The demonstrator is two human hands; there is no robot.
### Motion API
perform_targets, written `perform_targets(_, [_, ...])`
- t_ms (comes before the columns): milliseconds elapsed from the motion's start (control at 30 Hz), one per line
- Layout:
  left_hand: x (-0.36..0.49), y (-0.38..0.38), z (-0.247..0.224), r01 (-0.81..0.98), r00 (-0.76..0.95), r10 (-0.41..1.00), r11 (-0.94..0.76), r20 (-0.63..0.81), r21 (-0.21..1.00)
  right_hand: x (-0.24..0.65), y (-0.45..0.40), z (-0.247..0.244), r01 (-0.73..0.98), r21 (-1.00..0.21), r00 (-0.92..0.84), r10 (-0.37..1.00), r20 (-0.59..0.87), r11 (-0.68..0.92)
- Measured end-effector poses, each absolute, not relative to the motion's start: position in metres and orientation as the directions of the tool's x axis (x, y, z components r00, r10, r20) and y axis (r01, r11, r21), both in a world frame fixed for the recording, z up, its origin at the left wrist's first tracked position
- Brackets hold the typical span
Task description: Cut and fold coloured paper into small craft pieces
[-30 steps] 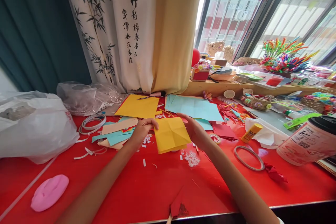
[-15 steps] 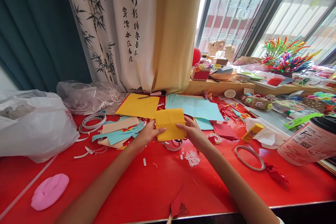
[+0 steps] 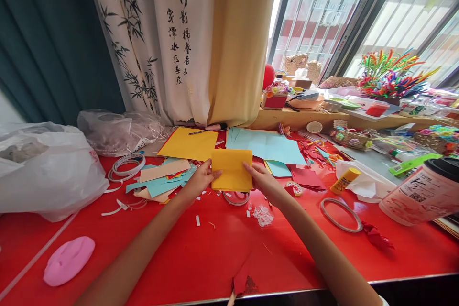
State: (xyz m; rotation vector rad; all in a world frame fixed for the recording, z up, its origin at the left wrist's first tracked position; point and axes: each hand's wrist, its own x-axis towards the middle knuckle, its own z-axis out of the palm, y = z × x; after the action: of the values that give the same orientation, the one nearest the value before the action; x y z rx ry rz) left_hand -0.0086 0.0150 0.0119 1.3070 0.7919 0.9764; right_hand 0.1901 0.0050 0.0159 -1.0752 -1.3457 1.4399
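Observation:
A folded sheet of yellow paper (image 3: 232, 170) is held up above the table between both hands. My left hand (image 3: 202, 178) pinches its left edge, thumb on the near face and fingers behind. At the opposite edge, my right hand (image 3: 263, 179) grips the same sheet with its thumb in front. Under the paper lies a roll of tape (image 3: 236, 198), partly hidden. Behind it are a larger yellow sheet (image 3: 190, 144) and light blue sheets (image 3: 267, 146). Blue and peach paper scraps (image 3: 163, 177) lie close to my left hand.
Tape rolls (image 3: 126, 167) and a white plastic bag (image 3: 46, 172) sit at the left, near pink clay (image 3: 69, 260). To the right are a glue stick (image 3: 344, 180), a tape ring (image 3: 340, 215) and a lidded cup (image 3: 423, 193). White shreds (image 3: 263, 216) lie in the middle.
The yellow paper now looks flatter and squarer to me. My right thumb has shifted slightly toward its upper right edge, and my left thumb has moved slightly up and left.

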Motion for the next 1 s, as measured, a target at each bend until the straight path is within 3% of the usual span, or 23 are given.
perform_targets(233, [-0.008, 0.014, 0.013, -0.142, 0.355, 0.935, 0.03, 0.023, 0.989, 0.192, 0.008, 0.012, 0.022, -0.999, -0.23, 0.973, 0.027, 0.033])
perform_targets(400, [-0.009, 0.015, 0.013, -0.054, 0.376, 0.927, 0.035, -0.012, 0.998, 0.191, 0.007, 0.013, -0.037, -0.999, -0.181, 0.983, 0.028, 0.021])
perform_targets(600, [-0.013, 0.013, 0.019, -0.056, 0.216, 0.974, -0.06, 0.07, 0.997, 0.193, 0.008, 0.013, -0.034, -0.999, -0.214, 0.977, 0.008, 0.001])
perform_targets(833, [-0.017, 0.015, 0.025, -0.045, 0.284, 0.95, -0.121, 0.129, 0.992, 0.19, 0.002, 0.018, -0.039, -0.998, -0.258, 0.966, -0.035, -0.046])
perform_targets(1000, [-0.016, 0.018, 0.018, -0.001, 0.17, 0.973, -0.161, 0.158, 0.987, 0.181, -0.005, 0.024, -0.093, -0.986, -0.272, 0.956, -0.107, -0.136])
